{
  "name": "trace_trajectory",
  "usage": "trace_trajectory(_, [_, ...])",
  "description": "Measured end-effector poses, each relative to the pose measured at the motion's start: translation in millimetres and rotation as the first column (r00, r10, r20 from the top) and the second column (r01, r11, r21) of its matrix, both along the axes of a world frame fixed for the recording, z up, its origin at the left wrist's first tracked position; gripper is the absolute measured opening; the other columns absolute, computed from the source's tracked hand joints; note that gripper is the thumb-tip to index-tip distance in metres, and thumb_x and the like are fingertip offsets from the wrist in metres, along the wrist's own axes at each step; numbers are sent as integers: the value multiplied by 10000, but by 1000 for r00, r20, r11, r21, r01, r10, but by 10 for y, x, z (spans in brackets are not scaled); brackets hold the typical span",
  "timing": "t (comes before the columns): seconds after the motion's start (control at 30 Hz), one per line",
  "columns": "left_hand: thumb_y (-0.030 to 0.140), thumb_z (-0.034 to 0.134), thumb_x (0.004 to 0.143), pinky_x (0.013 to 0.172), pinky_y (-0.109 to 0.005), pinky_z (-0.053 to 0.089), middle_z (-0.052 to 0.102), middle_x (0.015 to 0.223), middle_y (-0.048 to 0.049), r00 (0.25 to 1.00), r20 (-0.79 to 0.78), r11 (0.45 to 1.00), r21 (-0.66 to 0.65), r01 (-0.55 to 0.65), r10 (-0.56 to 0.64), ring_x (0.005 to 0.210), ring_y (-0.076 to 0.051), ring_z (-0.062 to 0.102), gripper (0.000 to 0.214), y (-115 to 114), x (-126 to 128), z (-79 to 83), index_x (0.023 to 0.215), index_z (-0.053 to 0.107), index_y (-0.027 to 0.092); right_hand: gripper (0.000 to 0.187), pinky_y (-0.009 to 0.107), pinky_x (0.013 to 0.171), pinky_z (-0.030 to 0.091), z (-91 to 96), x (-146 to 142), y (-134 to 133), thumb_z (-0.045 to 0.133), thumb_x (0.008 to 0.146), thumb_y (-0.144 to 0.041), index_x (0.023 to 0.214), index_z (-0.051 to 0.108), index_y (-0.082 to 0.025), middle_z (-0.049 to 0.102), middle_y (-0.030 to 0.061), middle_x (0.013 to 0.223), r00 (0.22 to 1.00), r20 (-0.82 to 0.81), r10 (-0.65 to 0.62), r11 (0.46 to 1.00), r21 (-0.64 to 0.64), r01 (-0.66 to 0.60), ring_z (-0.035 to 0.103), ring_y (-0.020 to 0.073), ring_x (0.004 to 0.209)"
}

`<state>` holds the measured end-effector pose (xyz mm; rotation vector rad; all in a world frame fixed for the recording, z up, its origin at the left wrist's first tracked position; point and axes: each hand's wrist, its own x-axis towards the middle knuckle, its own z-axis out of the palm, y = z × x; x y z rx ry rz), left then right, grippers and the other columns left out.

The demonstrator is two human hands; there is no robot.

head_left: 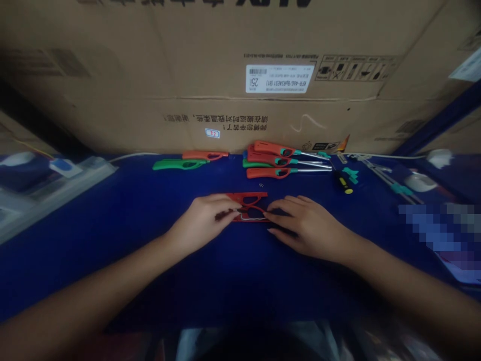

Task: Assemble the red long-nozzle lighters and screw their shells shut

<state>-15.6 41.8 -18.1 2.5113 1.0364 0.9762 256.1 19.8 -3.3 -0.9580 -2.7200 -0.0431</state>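
A red lighter half-shell [255,220] lies in front of me, with a second red half-shell [248,194] just behind it. My left hand [205,218] is over their left end, finger and thumb closed around a small dark lighter part [224,214]. A thin white wire [250,218] runs along the near shell from the left fingertips toward the right ones. My right hand [306,225] is at the right end, fingers and thumb apart, fingertips touching or very near the shell and wire. The fingers partly hide both shells.
Several red lighters [268,173] with metal tubes lie behind the hands. Red [203,155] and green [176,164] handle shells are at back left. A black-and-yellow screwdriver [343,183] and green bits [351,174] lie at right. A cardboard box [169,100] walls off the back of the blue table [150,200].
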Motion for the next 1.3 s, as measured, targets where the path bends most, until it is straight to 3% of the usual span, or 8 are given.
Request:
trace_trajectory(0.27, [117, 683, 891, 786, -270, 585, 743, 964, -52, 999, -32, 1000, -14, -8, 8, 834, -154, 707, 151, -8, 17, -11, 1018, 756, 154, 307, 446, 914, 535, -25, -8, -26, 517, 998, -314, 1198, 701, -170, 656, 116, 1242, 1000, -14, 5, 999, -37, -5, 643, 253, 1050])
trace_trajectory(0.43, [108, 677, 892, 793, -282, 587, 723, 940, -48, 999, -41, 999, -33, -12, 10, 810, -151, 702, 142, -10, 33, -12, 998, 761, 150, 322, 374, 775, 577, -69, -102, -58, 541, 974, -298, 1248, 654, -171, 618, 115, 1217, 997, -65, -46, 997, -58, 42, 668, 208, 902])
trace_trajectory(0.6, [92, 671, 888, 809, -278, 582, 717, 970, -52, 1000, -13, 1000, -16, 25, -25, 855, -157, 704, 134, -39, 77, -21, 971, 756, 154, 141, 272, 636, 528, -158, -186, -61, 585, 943, -239, 1047, 675, -206, 655, 40, 1068, 975, -168, -147, 983, -131, 126, 662, 140, 749])
trace_trajectory(0.8, [100, 664, 894, 824, -283, 586, 726, 939, -38, 999, -3, 998, -48, 46, -46, 842, -152, 701, 112, -72, 121, -9, 957, 737, 157, 67, 279, 736, 523, -136, -208, -48, 629, 925, -205, 986, 655, -208, 674, 26, 1028, 956, -218, -198, 960, -241, 144, 674, 160, 851])
trace_trajectory(1.3, [90, 677, 883, 688, -228, 540, 711, 876, -19, 999, 11, 994, -104, 38, -37, 744, -123, 667, 128, -131, 156, -8, 967, 739, 163, 77, 272, 697, 479, -84, -238, -104, 654, 883, -161, 936, 615, -202, 653, 14, 972, 933, -246, -262, 920, -355, 165, 634, 139, 778])
